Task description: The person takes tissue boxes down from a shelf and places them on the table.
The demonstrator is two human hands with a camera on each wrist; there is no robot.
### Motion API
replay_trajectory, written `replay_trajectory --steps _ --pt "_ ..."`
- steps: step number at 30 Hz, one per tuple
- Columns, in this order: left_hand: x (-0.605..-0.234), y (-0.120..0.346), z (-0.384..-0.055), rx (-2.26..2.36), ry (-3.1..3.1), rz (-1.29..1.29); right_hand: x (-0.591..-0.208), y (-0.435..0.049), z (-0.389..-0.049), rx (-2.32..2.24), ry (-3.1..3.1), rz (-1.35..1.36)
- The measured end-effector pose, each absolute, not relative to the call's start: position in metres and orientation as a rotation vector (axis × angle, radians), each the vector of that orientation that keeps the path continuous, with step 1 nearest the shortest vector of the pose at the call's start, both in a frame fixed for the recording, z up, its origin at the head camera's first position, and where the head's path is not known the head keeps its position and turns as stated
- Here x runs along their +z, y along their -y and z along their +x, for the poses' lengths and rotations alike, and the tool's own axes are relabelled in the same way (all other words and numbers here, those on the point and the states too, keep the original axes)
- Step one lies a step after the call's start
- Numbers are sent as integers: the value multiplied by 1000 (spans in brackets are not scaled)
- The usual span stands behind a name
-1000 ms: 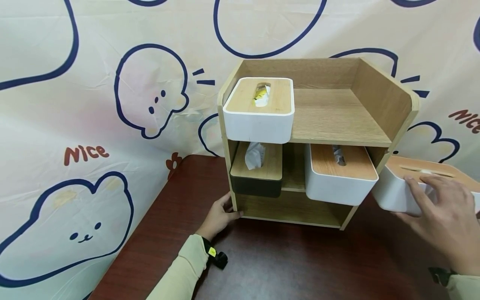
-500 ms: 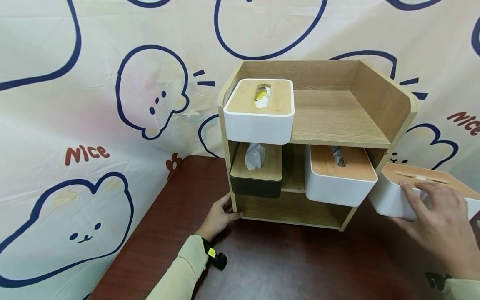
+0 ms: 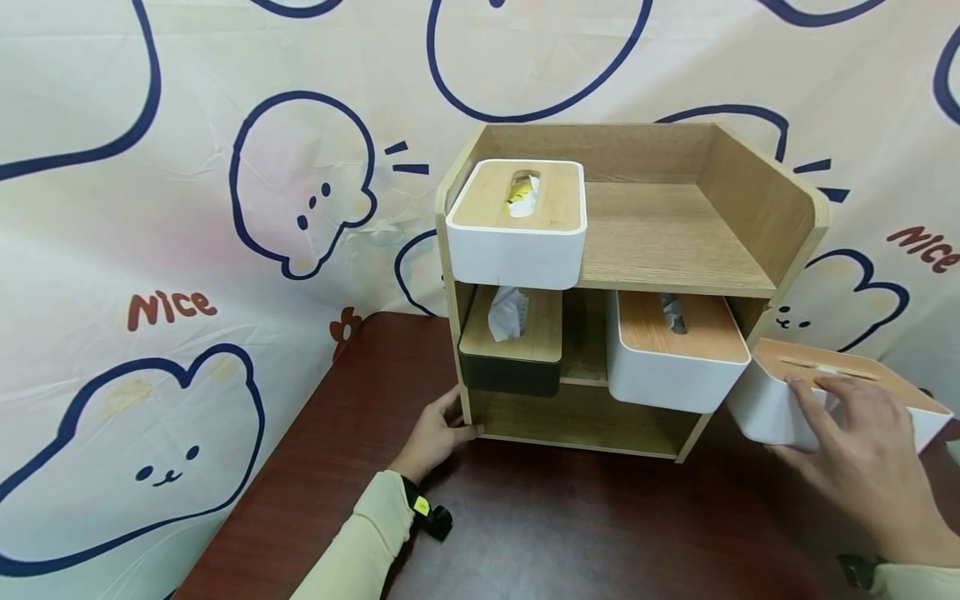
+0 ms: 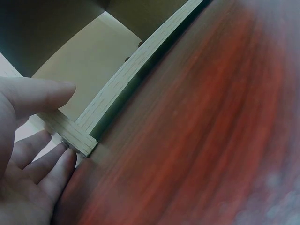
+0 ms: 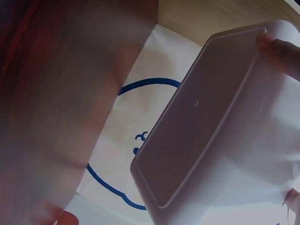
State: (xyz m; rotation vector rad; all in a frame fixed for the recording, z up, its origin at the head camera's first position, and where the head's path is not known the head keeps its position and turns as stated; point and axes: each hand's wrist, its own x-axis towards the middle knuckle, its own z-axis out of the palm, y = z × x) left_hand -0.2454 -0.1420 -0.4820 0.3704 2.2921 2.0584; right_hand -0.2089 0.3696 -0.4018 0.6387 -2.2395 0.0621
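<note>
My left hand (image 3: pixel 435 433) grips the lower left side panel of a small wooden shelf (image 3: pixel 652 225). In the left wrist view its thumb lies on the inner side and its fingers (image 4: pixel 61 168) curl against the outside of the panel (image 4: pixel 70 133). Right of the shelf, my right hand (image 3: pixel 862 450) holds a white tissue box (image 3: pixel 772 412) with a wooden slotted lid (image 3: pixel 862 367). The right wrist view shows that box's underside (image 5: pixel 197 112) raised off the table, thumb on its bottom edge.
Another white tissue box (image 3: pixel 517 254) sits at the top left. On the middle level stand a dark green tissue box (image 3: pixel 510 375) and a third white one (image 3: pixel 675 379), both jutting out in front. The shelf stands on a reddish-brown table (image 3: pixel 585 533) before a patterned cloth (image 3: pixel 300 167).
My right hand has brought the tissue box left and slightly down, closer to the shelf's right side. The left hand keeps its grip on the panel.
</note>
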Motion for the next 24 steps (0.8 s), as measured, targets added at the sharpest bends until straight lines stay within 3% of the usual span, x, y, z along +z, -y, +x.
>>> replay_trajectory --steps 24 --pt "-482 141 -246 2056 -2296 363 -423 -370 -218 36 2334 607"
